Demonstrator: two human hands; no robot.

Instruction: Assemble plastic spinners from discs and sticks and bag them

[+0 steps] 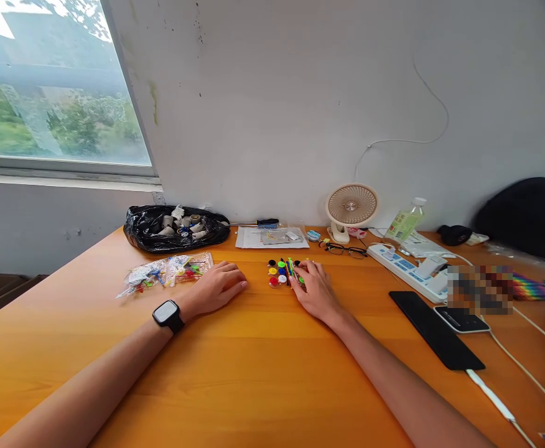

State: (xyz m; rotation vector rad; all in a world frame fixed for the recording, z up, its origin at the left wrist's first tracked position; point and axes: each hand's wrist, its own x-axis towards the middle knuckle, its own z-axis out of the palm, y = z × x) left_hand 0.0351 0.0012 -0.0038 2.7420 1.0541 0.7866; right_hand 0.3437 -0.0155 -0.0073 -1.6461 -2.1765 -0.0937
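My left hand (215,287) lies palm down on the wooden table, its fingers loosely stretched out and nothing visible in them. A black watch sits on that wrist. Further right, my right hand (318,291) is lowered among small coloured pieces, with thumb and forefinger at a bundle of thin coloured sticks (292,269), some yellow-green. Beside the sticks stand small round-topped pieces (273,281) in rows, among them black, yellow, red, blue and white ones. More such pieces are partly hidden under the right hand. Clear plastic bags (163,274) with coloured parts lie just left of my left hand.
A black plastic bag (137,230) holding several objects stands behind the clear bags. Along the wall are papers (249,239), a screwdriver (267,222), a small fan (351,205) and glasses (344,250). To the right lie a power strip (405,270), a bottle (405,221), a black phone-like slab (433,326) and cables.
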